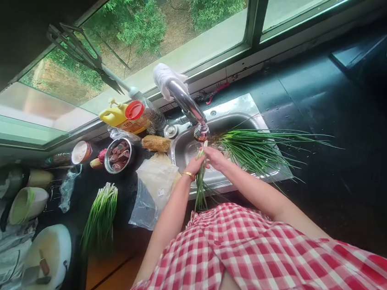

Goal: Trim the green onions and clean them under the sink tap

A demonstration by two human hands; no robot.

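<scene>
My left hand (194, 164) is closed round a thin bunch of green chives (200, 187) that hangs down toward my red checked shirt. My right hand (215, 156) pinches the top of the same bunch, right under the tap's nozzle (202, 131). Both hands are over the steel sink (231, 116). A large bundle of chives (262, 147) lies across the sink's right edge, its tips reaching over the black counter.
Left of the sink lie a clear plastic bag (154, 185), another chive bundle (101, 216), a steel bowl of reddish pieces (118, 154), a yellow oil bottle with a red cap (127, 114) and a scrub sponge (155, 143). A white round board with a cleaver (46, 258) sits lower left.
</scene>
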